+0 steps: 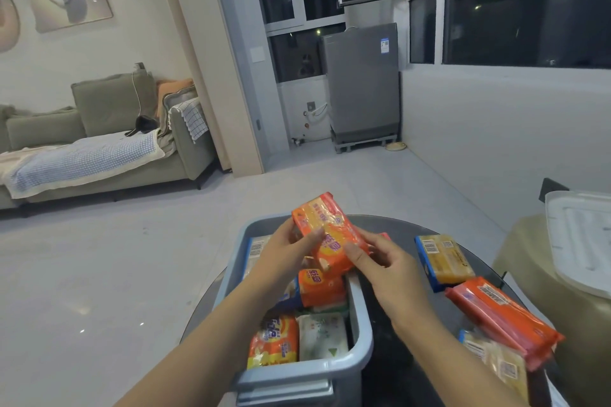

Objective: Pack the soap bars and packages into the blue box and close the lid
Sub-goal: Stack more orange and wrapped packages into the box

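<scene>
Gripping an orange soap package (330, 235) from both sides, the left hand (287, 254) and the right hand (386, 271) hold it tilted above the far half of the blue box (360, 324), fingers curled around its edges. The box stands open on the dark round counter (396, 357) and already contains several packages: an orange one (322, 287) in the middle, another orange one (274, 342) and a white one (322, 335) at the near end. On the counter to the right lie a yellow soap bar (443, 261), a long orange package (506, 320) and a pale yellow bar (496, 360). A clear lid (582, 235) rests on a beige stool (529, 277) at the far right.
</scene>
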Demonstrator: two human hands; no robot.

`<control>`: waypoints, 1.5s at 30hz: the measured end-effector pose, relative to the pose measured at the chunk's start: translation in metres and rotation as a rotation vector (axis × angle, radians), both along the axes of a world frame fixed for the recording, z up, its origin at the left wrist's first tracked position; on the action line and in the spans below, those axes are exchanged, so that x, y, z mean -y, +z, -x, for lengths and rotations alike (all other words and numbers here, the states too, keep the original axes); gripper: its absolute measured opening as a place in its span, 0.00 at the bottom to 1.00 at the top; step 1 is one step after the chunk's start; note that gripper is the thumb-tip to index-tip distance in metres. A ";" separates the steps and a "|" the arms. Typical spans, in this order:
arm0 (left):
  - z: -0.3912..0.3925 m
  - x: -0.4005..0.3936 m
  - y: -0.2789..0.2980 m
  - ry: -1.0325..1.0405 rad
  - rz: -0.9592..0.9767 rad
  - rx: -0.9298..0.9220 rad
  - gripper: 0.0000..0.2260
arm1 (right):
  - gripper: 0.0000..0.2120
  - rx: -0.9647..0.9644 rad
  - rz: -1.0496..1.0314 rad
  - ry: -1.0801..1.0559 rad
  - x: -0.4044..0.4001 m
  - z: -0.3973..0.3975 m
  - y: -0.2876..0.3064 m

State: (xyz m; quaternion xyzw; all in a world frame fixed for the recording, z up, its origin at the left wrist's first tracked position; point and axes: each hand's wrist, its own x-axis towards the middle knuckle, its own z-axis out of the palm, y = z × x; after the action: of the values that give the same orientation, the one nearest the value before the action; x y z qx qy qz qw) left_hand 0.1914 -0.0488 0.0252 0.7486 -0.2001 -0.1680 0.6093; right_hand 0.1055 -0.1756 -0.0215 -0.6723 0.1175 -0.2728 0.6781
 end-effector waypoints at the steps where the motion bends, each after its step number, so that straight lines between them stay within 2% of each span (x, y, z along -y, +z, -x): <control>1: -0.002 -0.002 0.000 0.016 -0.005 -0.009 0.18 | 0.20 -0.007 0.037 0.006 -0.002 -0.001 0.000; 4: -0.006 -0.004 0.000 0.049 -0.012 -0.027 0.13 | 0.26 -0.049 0.126 -0.027 -0.004 -0.004 -0.004; 7: -0.011 -0.004 0.000 0.111 -0.048 -0.106 0.12 | 0.22 -0.100 0.229 -0.038 -0.004 -0.005 -0.007; 10: -0.015 -0.006 0.000 0.148 -0.121 -0.170 0.14 | 0.20 -0.119 0.213 0.042 -0.005 -0.003 -0.011; 12: -0.017 -0.006 -0.001 0.167 -0.124 -0.166 0.13 | 0.19 -0.116 0.200 0.062 -0.005 -0.001 -0.012; 18: -0.011 0.002 -0.011 0.228 -0.326 0.115 0.05 | 0.18 -0.138 0.182 0.069 -0.005 0.000 -0.013; 22: -0.009 0.001 -0.014 0.218 -0.411 0.308 0.11 | 0.15 -0.115 0.167 0.074 -0.007 0.001 -0.014; 24: -0.010 0.001 -0.017 0.198 -0.479 0.400 0.18 | 0.15 -0.107 0.160 0.075 -0.007 0.002 -0.015; 27: -0.012 0.001 -0.021 0.069 -0.594 0.414 0.26 | 0.14 -0.098 0.153 0.093 -0.007 0.004 -0.016; 32: -0.014 0.013 -0.027 -0.072 -0.747 0.384 0.24 | 0.13 -0.085 0.129 0.128 -0.008 0.009 -0.016; 37: -0.018 0.023 -0.025 -0.056 -0.766 0.327 0.24 | 0.12 -0.075 0.112 0.125 -0.009 0.012 -0.014; 40: -0.019 0.024 -0.028 -0.016 -0.709 0.307 0.24 | 0.12 -0.096 0.093 0.120 -0.008 0.014 -0.013; 45: -0.010 0.019 -0.021 0.070 -0.591 0.366 0.23 | 0.17 -0.106 0.074 0.145 -0.006 0.024 -0.010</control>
State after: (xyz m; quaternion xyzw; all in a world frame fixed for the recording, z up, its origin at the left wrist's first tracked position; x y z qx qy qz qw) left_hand 0.2012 -0.0676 0.0038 0.9168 -0.2227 -0.0607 0.3258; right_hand 0.0811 -0.1700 -0.0317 -0.7173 0.0940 -0.1910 0.6634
